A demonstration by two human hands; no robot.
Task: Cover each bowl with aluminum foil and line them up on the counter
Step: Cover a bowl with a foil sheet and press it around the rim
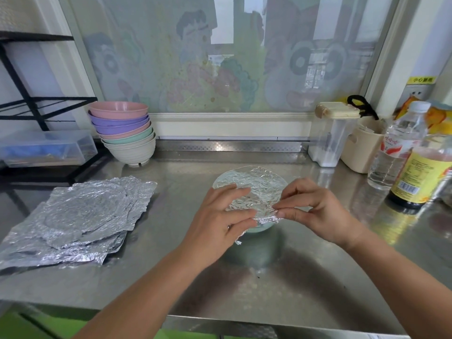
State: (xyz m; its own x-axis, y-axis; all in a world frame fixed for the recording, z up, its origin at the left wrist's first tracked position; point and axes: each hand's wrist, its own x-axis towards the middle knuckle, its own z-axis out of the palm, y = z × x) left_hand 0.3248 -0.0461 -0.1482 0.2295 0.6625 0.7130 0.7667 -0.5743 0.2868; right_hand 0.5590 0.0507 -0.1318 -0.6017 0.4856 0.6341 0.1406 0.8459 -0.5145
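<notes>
The bowl sits on the surface under foil, the left hand presses flat on top, the right hand pinches the foil's edge in its fingers, and a hard tug could rip it.

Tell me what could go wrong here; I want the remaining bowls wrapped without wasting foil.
The right hand pinches the foil at the near rim of the bowl; a hard pull could tear it. The bowl could slide on the smooth steel counter, though the left hand presses on it.
</notes>
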